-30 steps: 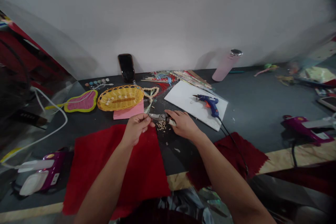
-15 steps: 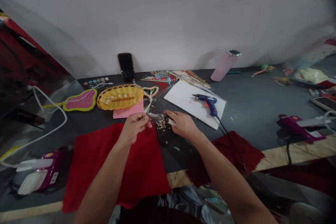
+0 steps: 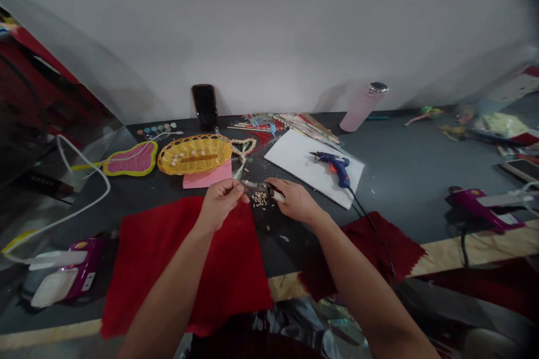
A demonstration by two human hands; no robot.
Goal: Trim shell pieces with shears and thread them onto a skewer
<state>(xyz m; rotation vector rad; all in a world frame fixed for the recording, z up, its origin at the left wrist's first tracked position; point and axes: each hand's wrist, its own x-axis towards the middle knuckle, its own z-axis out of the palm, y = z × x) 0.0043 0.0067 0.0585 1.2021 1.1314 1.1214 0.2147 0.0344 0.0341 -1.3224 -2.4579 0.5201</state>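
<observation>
Pruners (image 3: 260,186), right grip (image 3: 293,200) wrapped around handle (image 3: 278,196)

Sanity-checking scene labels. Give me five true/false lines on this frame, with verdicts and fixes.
1. The right hand grips the clippers. True.
2. The basket holds small pale pieces. True.
3. The left hand is inside the basket. False: it is at the tip of the clippers.
4. The glue gun lies on the white board. True.
5. The phone lies on the red cloth. False: it stands propped by the wall.
</observation>
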